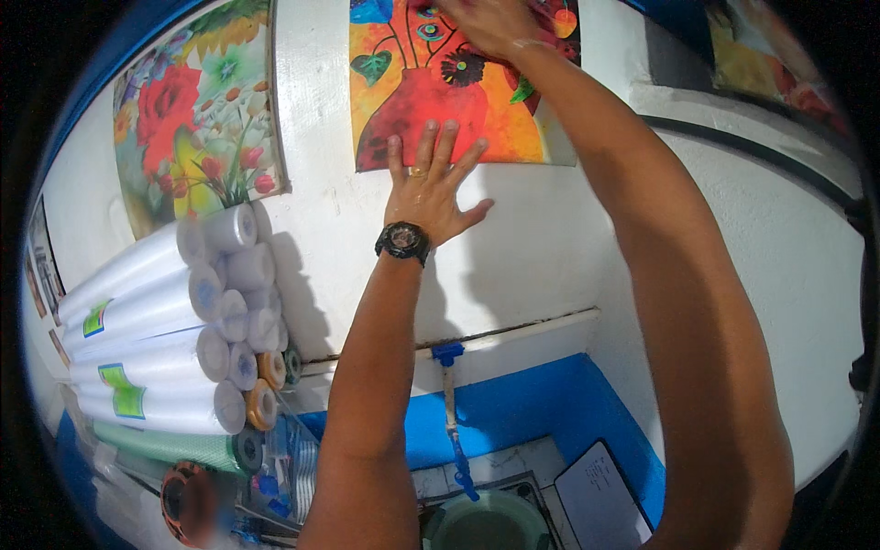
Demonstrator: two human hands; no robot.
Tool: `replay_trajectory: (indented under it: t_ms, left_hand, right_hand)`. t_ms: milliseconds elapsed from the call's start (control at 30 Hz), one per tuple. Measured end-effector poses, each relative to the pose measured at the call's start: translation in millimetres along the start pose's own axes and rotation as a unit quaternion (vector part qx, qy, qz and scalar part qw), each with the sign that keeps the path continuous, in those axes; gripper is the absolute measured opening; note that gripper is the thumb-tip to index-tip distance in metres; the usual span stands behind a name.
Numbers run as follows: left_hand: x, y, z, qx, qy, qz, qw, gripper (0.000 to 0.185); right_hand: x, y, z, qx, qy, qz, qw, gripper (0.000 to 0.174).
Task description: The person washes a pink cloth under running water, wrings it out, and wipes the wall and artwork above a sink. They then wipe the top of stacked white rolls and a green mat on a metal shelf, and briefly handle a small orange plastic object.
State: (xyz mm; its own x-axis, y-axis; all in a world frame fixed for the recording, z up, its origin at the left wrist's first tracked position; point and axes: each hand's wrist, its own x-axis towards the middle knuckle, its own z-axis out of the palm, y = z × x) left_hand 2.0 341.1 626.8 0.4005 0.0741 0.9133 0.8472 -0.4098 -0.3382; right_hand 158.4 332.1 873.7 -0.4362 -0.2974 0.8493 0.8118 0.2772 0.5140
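Note:
My left hand (pixel 427 196) presses flat with spread fingers against the lower edge of a canvas picture (pixel 433 117) on the white wall. The picture has a red vase and stylised flowers on an orange ground. A black wristwatch (pixel 403 240) is on the left wrist, and a ring is on one finger. My right hand (pixel 498 27) lies across the picture's upper part, somewhat blurred. The top of the frame cuts off its fingers, so I cannot tell whether it grips anything.
A second floral picture (pixel 199 117) hangs at left, above stacked white plastic rolls (pixel 137 323). Below run a white pipe with a blue valve (pixel 448 353) and a blue tap (pixel 465 478) over a green basin (pixel 485 526). A whiteboard (pixel 599 498) with handwriting leans at right.

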Motion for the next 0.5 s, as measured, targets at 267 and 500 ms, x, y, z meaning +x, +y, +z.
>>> replay_trajectory:
  t_ms: [267,500]
  left_hand:
    - [0,-1,-5,-0.008,0.012,0.007,1.000,0.087]
    - [0,4,-10,0.022,-0.087,-0.026,0.996,0.081]
  right_hand:
    - [-30,-11,22,-0.061,0.027,0.163,0.984,0.052]
    - [-38,-125,41,0.182,-0.115,-0.134,0.967,0.048]
